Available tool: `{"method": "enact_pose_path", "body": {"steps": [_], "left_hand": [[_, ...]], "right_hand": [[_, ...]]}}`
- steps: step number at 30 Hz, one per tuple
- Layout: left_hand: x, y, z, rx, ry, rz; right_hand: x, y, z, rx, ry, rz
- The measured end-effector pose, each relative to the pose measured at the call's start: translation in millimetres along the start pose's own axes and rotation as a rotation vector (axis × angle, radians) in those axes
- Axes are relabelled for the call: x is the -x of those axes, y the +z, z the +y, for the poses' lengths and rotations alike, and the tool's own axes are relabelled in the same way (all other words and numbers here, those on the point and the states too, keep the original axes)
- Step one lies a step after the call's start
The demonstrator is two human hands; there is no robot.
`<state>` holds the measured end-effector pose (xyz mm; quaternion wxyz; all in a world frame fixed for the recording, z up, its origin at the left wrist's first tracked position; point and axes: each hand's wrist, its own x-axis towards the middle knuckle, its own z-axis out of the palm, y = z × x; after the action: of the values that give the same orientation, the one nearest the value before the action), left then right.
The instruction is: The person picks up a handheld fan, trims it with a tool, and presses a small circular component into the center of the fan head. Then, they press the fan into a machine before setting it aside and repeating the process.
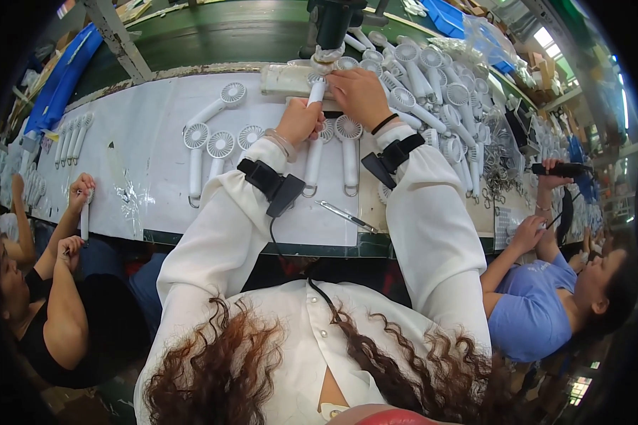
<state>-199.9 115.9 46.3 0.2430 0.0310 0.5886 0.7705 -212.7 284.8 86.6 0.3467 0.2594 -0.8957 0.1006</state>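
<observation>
A white handheld fan (316, 92) stands with its round head under the tip of a dark green press (326, 57). My left hand (300, 122) is closed round its handle. From the right, the closed fingers of my right hand (360, 97) hold the side of the fan's head, partly hiding it. Behind the fan head is a pale block (283, 79) at the foot of the press. Just below my hands lie more white fans, one of them a fan with a metal loop (349, 156). Each of my wrists wears a black strapped device.
A heap of white fans (432, 78) fills the right of the table, beside loose metal loops (503, 184). Several fans (220, 145) lie to the left. A utility knife (346, 216) rests near the front edge. People work on both sides, the left one holding a fan (86, 216).
</observation>
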Motion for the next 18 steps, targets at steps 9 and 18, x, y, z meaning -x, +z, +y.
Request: {"method": "enact_pose_path", "body": {"steps": [9, 18], "left_hand": [[-1.3, -2.1, 9.5, -0.039, -0.047, -0.056], [-4.5, -12.3, 8.7, -0.098, -0.097, -0.12]], "right_hand": [[-141.6, -152.8, 12.7, -0.439, 0.275, 0.441], [-190.2, -178.3, 0.8, -1.256, 0.399, 0.4]]}}
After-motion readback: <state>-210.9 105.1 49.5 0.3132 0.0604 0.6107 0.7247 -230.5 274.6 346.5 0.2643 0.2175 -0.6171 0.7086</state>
